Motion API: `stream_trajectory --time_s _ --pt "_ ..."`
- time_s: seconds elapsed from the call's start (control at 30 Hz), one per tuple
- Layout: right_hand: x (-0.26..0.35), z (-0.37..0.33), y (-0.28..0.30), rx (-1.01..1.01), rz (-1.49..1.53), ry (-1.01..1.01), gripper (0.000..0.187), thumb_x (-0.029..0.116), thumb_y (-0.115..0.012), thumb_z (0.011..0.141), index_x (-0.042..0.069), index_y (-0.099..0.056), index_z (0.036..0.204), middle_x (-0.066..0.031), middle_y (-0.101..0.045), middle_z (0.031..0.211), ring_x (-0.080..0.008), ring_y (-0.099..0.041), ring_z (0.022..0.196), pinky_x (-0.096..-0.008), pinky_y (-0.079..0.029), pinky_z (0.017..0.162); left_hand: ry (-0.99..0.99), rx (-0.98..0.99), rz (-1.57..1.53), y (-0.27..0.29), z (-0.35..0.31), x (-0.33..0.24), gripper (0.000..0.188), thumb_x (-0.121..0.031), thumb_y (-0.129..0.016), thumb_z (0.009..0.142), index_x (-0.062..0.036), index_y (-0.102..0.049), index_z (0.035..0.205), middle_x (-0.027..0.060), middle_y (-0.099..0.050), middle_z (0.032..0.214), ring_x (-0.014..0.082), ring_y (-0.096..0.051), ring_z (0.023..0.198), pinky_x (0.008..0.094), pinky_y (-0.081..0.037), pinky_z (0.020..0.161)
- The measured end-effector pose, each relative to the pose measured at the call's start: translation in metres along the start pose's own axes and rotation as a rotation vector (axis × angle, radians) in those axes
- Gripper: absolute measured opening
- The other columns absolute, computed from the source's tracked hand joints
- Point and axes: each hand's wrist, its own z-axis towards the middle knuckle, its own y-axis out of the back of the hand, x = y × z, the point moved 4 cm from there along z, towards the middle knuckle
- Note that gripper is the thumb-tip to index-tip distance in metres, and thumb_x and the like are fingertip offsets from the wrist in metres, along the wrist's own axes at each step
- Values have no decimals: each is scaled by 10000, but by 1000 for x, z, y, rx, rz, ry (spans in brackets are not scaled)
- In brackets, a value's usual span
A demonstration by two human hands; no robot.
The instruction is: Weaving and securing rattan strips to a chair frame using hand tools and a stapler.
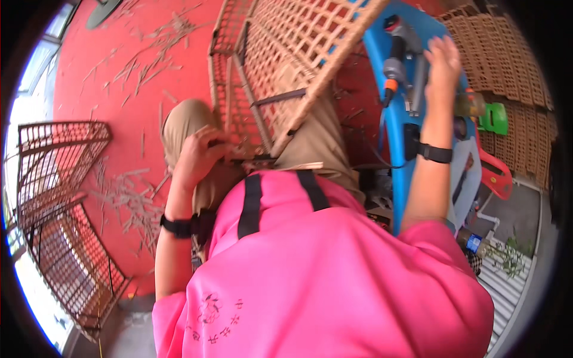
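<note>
A large wicker lattice frame [292,45], woven from tan strips with dark cross bars, leans across my lap and knees. My left hand [202,156] is beside its lower left corner, above my thigh, with the fingers curled in. What those fingers hold, if anything, is hidden. My right hand [443,65] is raised over the blue table [375,45] on the right, fingers stretched out and slightly blurred. Nothing shows in it. Just left of it lies a grey and black hand tool [396,62] with an orange part and a cable.
Wicker pieces [65,161] stand at the left on the red floor [131,65], among scattered strips [131,200]. Stacked woven panels [495,51] fill the far right. Near the table are a green object [494,118], a red plastic piece [495,173] and a jar [470,104].
</note>
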Motion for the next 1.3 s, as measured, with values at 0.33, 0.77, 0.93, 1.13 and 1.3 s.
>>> stream_trajectory --time_s 0.33,0.77,0.93,1.13,1.3 --pt "-183 37 213 318 -1128 -273 573 175 -617 858 43 -503 1404 -148 -633 1274 -215 -611 1141 -314 -451 945 49 32 356 -3 36 6 181 -145 -736 736 -21 -738 868 101 -699 765 227 -665 673 344 -509 640" --pt "-132 32 260 113 -1078 -439 355 313 -587 911 30 -672 1107 -57 -647 842 -140 -576 691 -294 -425 608 -99 93 824 -2 63 22 174 -287 -740 664 -173 -767 792 -42 -627 999 212 -509 1077 391 -331 949" --pt "-41 33 313 -65 -191 -487 375 220 -540 952 -71 -593 1183 -54 -614 879 -93 -474 606 -199 -334 483 -106 117 820 -2 66 25 207 -286 -742 667 -158 -764 828 -20 -632 1029 221 -521 1088 398 -334 952" --pt "105 -80 93 387 509 -517 434 136 -510 966 -123 -447 1309 -104 -518 1008 -77 -423 614 -173 -342 476 -151 5 772 0 55 16 528 -277 -742 712 -132 -642 1210 70 -624 1105 271 -531 1159 422 -375 1002" --pt "93 -166 -75 932 644 -717 408 161 -468 991 -111 -454 1295 -68 -512 960 -29 -400 546 -154 -325 431 -155 -182 -302 25 51 -14 522 -289 -659 908 -31 -523 1342 119 -613 1197 261 -589 1157 382 -450 986"
